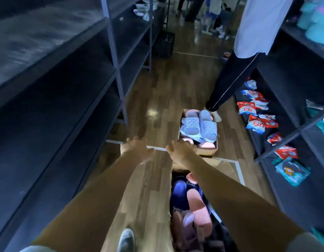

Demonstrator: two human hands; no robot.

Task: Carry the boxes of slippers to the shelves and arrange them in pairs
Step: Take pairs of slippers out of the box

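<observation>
An open cardboard box [206, 151] sits on the wooden floor ahead, with a pair of light blue quilted slippers [199, 127] on top and pink ones beneath. A second box [178, 167] lies closer, under my right forearm, holding dark blue and pink slippers [197, 206]. Both my arms stretch forward. My left hand [137, 150] hovers over bare floor to the left of the far box, fingers loosely bent, holding nothing. My right hand [181, 150] is at the far box's near-left corner. Its fingertips are hidden behind the knuckles, so any grip is unclear.
Dark shelving [66, 91] lines the left of the aisle. The right shelving [284, 142] holds red-and-white packets [261, 122] and teal packs. A person's leg [228, 82] stands just right of the far box. A black crate [164, 44] stands further down the aisle. My shoe [126, 240] shows below.
</observation>
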